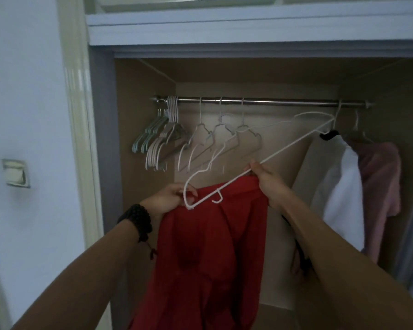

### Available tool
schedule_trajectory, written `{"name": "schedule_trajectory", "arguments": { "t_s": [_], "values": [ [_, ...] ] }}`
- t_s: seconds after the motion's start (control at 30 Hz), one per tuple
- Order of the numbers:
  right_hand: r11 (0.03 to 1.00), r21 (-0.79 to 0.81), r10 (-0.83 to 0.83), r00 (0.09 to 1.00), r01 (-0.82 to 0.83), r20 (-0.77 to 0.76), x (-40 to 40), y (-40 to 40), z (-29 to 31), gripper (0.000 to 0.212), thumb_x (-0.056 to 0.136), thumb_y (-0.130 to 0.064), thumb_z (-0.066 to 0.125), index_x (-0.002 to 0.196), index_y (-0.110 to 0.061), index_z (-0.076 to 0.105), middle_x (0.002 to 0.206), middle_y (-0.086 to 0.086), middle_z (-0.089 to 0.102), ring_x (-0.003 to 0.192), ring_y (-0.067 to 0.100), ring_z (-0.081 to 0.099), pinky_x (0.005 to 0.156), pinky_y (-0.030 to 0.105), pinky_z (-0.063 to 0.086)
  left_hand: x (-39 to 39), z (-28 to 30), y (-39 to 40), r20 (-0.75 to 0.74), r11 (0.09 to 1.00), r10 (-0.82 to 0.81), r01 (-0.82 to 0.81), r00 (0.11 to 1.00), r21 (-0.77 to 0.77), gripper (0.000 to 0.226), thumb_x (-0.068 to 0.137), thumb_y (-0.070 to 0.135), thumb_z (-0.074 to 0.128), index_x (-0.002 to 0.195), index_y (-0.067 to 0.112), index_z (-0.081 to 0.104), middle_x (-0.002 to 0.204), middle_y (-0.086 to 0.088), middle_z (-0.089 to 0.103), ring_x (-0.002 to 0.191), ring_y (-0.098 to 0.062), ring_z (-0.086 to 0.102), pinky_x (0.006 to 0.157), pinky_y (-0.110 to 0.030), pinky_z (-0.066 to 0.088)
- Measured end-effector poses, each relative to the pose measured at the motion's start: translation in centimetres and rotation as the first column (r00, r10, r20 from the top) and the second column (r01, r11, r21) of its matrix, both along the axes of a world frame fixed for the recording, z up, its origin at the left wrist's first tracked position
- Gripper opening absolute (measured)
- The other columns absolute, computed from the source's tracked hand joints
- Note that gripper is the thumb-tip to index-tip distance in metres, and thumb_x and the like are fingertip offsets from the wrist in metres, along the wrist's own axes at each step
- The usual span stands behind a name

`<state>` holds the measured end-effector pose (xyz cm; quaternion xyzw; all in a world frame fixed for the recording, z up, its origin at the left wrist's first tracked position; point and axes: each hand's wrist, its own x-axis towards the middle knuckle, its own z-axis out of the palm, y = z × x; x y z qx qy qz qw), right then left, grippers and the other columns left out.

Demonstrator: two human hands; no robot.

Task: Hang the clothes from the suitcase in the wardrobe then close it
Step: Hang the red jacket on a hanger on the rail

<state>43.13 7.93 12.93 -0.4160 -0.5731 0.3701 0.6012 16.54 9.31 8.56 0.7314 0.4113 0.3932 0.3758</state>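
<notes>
Head view, centre frame, left hand (171, 198) pinching hanger (260, 160) end, right hand (270, 184) gripping red garment (208, 258) on its bar, rail (260, 101) above.

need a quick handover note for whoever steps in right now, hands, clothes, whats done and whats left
Left hand: grips the lower end of the white hanger together with the red garment.
Right hand: grips the top edge of the red garment at the hanger's bar.
The hanger is tilted, its hook end up near the rail; the garment is not on it yet.
Done: a white garment and a pink garment already hang at the rail's right end.
Left: fit the red garment on the hanger, hook it on the rail, then close the wardrobe. The suitcase is out of view, so more clothes may remain.
</notes>
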Motion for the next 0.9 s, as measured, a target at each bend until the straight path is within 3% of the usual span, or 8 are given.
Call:
{"name": "schedule_trajectory", "arguments": {
  "t_s": [0.07, 0.23, 0.33, 0.47, 0.6, 0.73, 0.83, 0.9],
  "values": [
    [0.998, 0.048, -0.055, 0.994, 0.051, 0.094, 1.0, -0.7, -0.4, 0.039, 0.101, -0.031, 0.045, 0.07, -0.016, 0.063, 0.055, -0.006, 0.06, 0.047, -0.001, 0.055, 0.049, 0.016, 0.044, 0.3, 1.8, -0.4, 0.248, 0.982, 0.032, 0.016, 0.968, -0.189, 0.023, 0.086, -0.013, 0.055, 0.093, 0.003, 0.071, 0.084, -0.011, 0.071, 0.072, -0.018, 0.068, 0.067, -0.026, 0.058],
    [0.99, 0.104, -0.114, 0.966, 0.091, 0.234, 2.4, -1.8, -1.9, 0.038, 0.1, -0.031, 0.047, 0.068, -0.022, 0.065, 0.054, -0.01, 0.062, 0.05, -0.004, 0.053, 0.059, 0.02, 0.042, 3.1, 5.4, -1.9, 0.346, 0.923, 0.034, 0.103, 0.938, -0.37, 0.019, 0.091, 0.009, 0.054, 0.096, 0.004, 0.072, 0.083, -0.008, 0.074, 0.071, -0.019, 0.069, 0.074, -0.031, 0.059],
    [0.99, 0.111, -0.123, 0.924, 0.088, 0.362, 2.5, -2.2, -3.2, 0.039, 0.098, -0.035, 0.051, 0.066, -0.022, 0.068, 0.056, -0.01, 0.064, 0.052, -0.004, 0.055, 0.062, 0.025, 0.043, 5.5, 6.0, -2.1, 0.256, 0.949, -0.025, 0.104, 0.966, -0.299, 0.024, 0.087, 0.025, 0.069, 0.095, 0.002, 0.07, 0.08, -0.01, 0.071, 0.064, -0.017, 0.068, 0.066, -0.028, 0.06],
    [0.993, 0.09, -0.11, 0.884, 0.077, 0.454, 3.3, -3.1, -4.5, 0.036, 0.097, -0.036, 0.053, 0.067, -0.026, 0.071, 0.063, -0.012, 0.07, 0.063, -0.004, 0.062, 0.073, 0.024, 0.046, 8.5, 6.4, -1.8, 0.132, 0.985, 0.006, 0.017, 0.991, -0.171, 0.066, 0.069, 0.05, 0.077, 0.099, -0.008, 0.068, 0.079, -0.01, 0.069, 0.069, -0.019, 0.065, 0.075, -0.032, 0.055],
    [0.999, 0.006, -0.044, 0.838, 0.049, 0.544, 5.0, -4.6, -4.9, 0.031, 0.092, -0.04, 0.059, 0.077, -0.018, 0.076, 0.081, -0.002, 0.074, 0.077, 0.002, 0.065, 0.08, 0.029, 0.049, 10.8, 6.6, -1.8, 0.11, 0.998, 0.031, -0.025, 0.993, -0.06, 0.052, 0.088, 0.056, 0.059, 0.076, 0.007, 0.072, 0.077, -0.005, 0.069, 0.072, -0.018, 0.065, 0.075, -0.029, 0.054],
    [0.993, -0.112, 0.036, 0.795, 0.041, 0.606, 7.8, -6.9, -4.5, 0.052, 0.071, -0.054, 0.077, 0.101, -0.012, 0.07, 0.094, -0.002, 0.069, 0.088, 0.007, 0.064, 0.08, 0.026, 0.049, 11.6, 5.7, -1.7, 0.162, 0.996, -0.078, 0.083, 0.984, -0.027, 0.046, 0.097, 0.045, 0.051, 0.06, 0.017, 0.047, 0.056, 0.001, 0.047, 0.051, -0.011, 0.045, 0.055, -0.023, 0.042],
    [0.979, -0.136, 0.006, 0.645, 0.151, 0.764, 10.7, -7.9, -4.0, 0.048, 0.071, -0.033, 0.084, 0.114, -0.021, 0.067, 0.107, -0.005, 0.069, 0.099, 0.013, 0.065, 0.081, 0.018, 0.049, 10.5, 4.8, -1.3, 0.014, 0.996, -0.075, 0.074, 0.997, 0.053, 0.044, 0.099, 0.041, 0.048, 0.062, 0.018, 0.048, 0.054, 0.006, 0.05, 0.051, -0.007, 0.046, 0.054, -0.022, 0.041],
    [0.948, -0.007, -0.162, 0.504, 0.317, 0.848, 12.6, -7.9, -3.6, 0.024, 0.08, -0.031, 0.076, 0.099, -0.015, 0.073, 0.094, 0.0, 0.07, 0.091, 0.016, 0.065, 0.071, 0.019, 0.046, 9.6, 4.1, -1.1, -0.115, 0.988, -0.042, 0.059, 0.992, 0.146, 0.044, 0.101, 0.035, 0.047, 0.06, 0.018, 0.05, 0.049, 0.014, 0.052, 0.048, 0.0, 0.047, 0.055, -0.017, 0.039]
  ]
}}
